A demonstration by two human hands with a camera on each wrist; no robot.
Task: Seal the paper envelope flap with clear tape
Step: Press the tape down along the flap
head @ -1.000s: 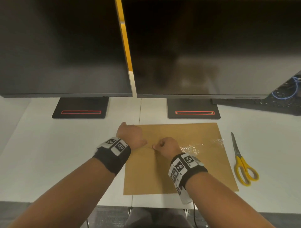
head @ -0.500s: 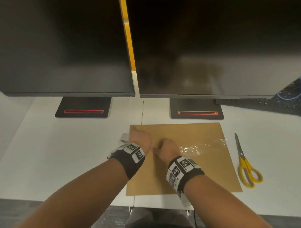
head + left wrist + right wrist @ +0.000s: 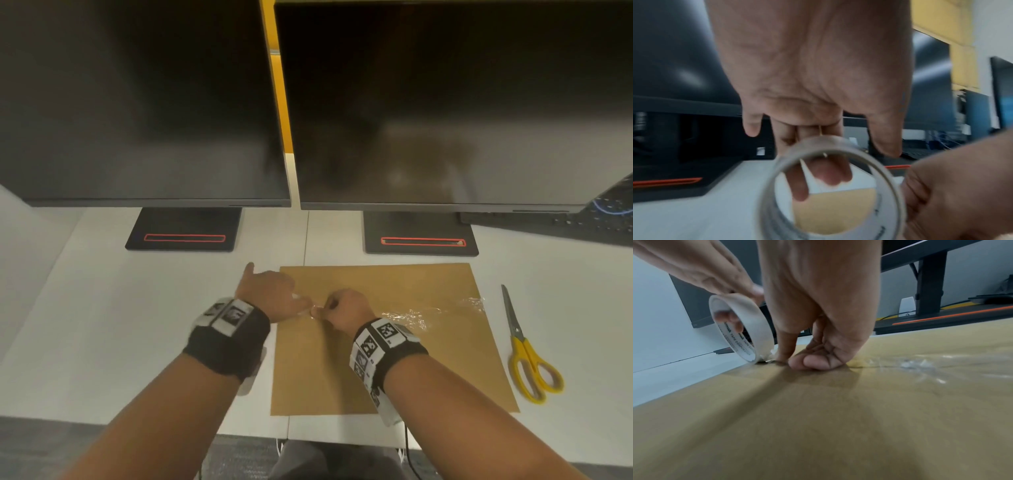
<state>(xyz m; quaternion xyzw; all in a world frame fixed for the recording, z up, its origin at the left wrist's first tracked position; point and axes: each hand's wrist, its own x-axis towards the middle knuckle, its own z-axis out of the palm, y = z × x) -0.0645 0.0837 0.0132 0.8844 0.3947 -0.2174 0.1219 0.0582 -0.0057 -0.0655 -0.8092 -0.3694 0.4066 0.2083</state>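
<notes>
The brown envelope (image 3: 394, 342) lies flat on the white desk (image 3: 102, 308), near the two monitors. The left hand (image 3: 267, 294) grips the roll of tape (image 3: 740, 327) with fingers curled through its core — tilted at the envelope's left edge. The right hand (image 3: 342, 310) presses curled fingers (image 3: 813, 361) onto the tape strip (image 3: 428, 313), holding nothing. Scissors (image 3: 524, 349) lie just right of the envelope.

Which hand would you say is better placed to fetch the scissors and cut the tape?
The right hand, I think. The scissors lie on the desk to the envelope's right, nearer that hand, and it only presses the tape down. The left hand has fingers curled through the tape roll.
</notes>
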